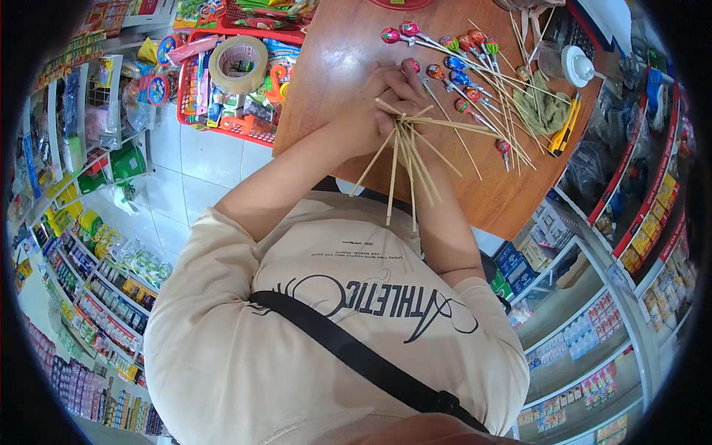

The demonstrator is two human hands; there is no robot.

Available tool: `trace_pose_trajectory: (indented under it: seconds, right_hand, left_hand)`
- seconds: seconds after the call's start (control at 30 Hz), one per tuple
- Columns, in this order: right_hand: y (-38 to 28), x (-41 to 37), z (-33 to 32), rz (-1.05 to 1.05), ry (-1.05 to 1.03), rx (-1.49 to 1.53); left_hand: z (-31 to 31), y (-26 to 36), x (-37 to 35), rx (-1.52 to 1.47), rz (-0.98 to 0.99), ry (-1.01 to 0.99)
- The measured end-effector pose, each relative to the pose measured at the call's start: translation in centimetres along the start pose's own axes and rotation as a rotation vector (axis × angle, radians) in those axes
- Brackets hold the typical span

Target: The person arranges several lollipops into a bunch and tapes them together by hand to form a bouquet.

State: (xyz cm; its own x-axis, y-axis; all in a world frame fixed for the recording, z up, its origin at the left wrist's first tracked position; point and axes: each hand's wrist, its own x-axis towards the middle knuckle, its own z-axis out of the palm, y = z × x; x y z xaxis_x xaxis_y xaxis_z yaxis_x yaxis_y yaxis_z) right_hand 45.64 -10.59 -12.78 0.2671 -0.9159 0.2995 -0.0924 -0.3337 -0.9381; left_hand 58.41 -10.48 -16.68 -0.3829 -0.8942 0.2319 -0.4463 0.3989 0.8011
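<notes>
My left hand (361, 124) and my right hand (406, 90) are closed together over the table (334, 74). Between them they grip a bunch of thin wooden skewers (402, 152), whose lower ends fan out toward my chest. One longer skewer sticks out to the right. Just past my fingertips shows the pink wrapped head of a lollipop (410, 65). To the right lies a loose spread of lollipops (460, 77) in red, blue, green and orange wrappers, several with skewers along their sticks. My fingers hide the upper part of the bunch.
A yellow box cutter (567, 127) and a green cloth (545, 107) lie at the table's right side, near a white-lidded container (577, 67). Left of the table, a red basket (222, 132) holds sweets and a tape roll (238, 65). Stocked shelves (104, 297) stand around.
</notes>
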Motion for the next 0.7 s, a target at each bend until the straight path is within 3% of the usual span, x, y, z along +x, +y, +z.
trace_pose_trajectory:
  seconds: [0.07,0.17,0.27,0.5,0.6,0.63,0.7]
  right_hand:
    - [0.2,-0.5,0.3,0.033,-0.003,-0.020]
    - [-0.4,-0.5,0.2,0.034,-0.057,-0.159]
    - [1.5,-1.3,1.1,0.018,0.007,0.031]
    - [0.5,-0.8,2.6,-0.094,0.049,0.001]
    - [-0.9,-0.6,1.6,0.231,0.026,0.112]
    - [0.0,-0.1,1.0,-0.003,-0.043,0.027]
    - [0.2,0.1,0.8,-0.015,-0.037,0.043]
  left_hand:
    - [-1.9,2.5,0.8,-0.057,0.043,0.015]
    - [-2.5,1.3,0.8,0.001,0.133,-0.100]
    - [-2.9,2.0,1.3,-0.411,-0.083,0.023]
    - [-7.2,1.7,1.3,-0.115,-0.037,-0.307]
    - [-8.9,0.4,-0.3,-0.013,-0.077,-0.354]
    - [-9.4,0.2,-0.7,0.020,-0.087,-0.374]
    - [-9.5,0.3,-1.1,0.075,-0.092,-0.393]
